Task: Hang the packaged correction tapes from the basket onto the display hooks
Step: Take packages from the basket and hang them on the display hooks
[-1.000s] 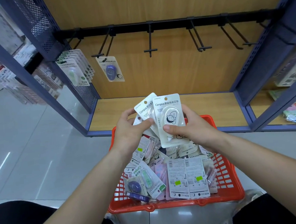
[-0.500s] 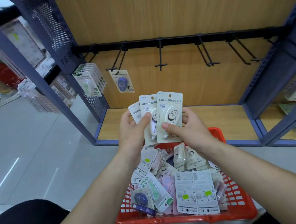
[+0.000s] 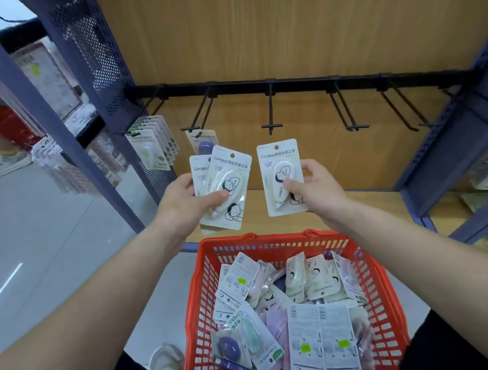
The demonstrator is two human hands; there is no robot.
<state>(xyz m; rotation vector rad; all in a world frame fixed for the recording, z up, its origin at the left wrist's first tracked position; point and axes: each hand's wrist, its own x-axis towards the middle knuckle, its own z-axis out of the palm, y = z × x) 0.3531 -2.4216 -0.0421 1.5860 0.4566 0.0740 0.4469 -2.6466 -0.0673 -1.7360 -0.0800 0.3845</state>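
- Half a second before, both my grips were bunched on one fan of white packs just above the basket (image 3: pixel 201 293). At this moment they stood apart, with bare wooden backing showing between them.
- My right grip (image 3: pixel 317 188) had peeled off a single pack (image 3: pixel 281 178). The thumb was pinched on its front and the fingers sat behind its right edge. The card was upright, with the hang-hole on top and uncovered.
- My left grip (image 3: pixel 185 202) kept the remaining packs (image 3: pixel 226 186), at least two overlapped. The thumb was clamped across the front blister, and the top card leaned a little to the right.
- Both lots sat at centre frame, clear above the basket rim and below the black rail (image 3: pixel 295 80). Neither touched a hook.
- The bare centre hook (image 3: pixel 271 116) hung just above the single pack and slightly to its left. I judged it the likeliest target, since the hole only needed lining up with its tip.
- Left of centre, one purple pack (image 3: pixel 203 143) hung alone, half hidden behind my left lot. Further left, a row of green packs (image 3: pixel 151 147) filled its hook.
- The basket, at lower centre, lay heaped with mixed packs.
- My reading was that splitting off one card ended the sorting and that hanging came next. No white pack was on a hook yet, so most of the job remained.
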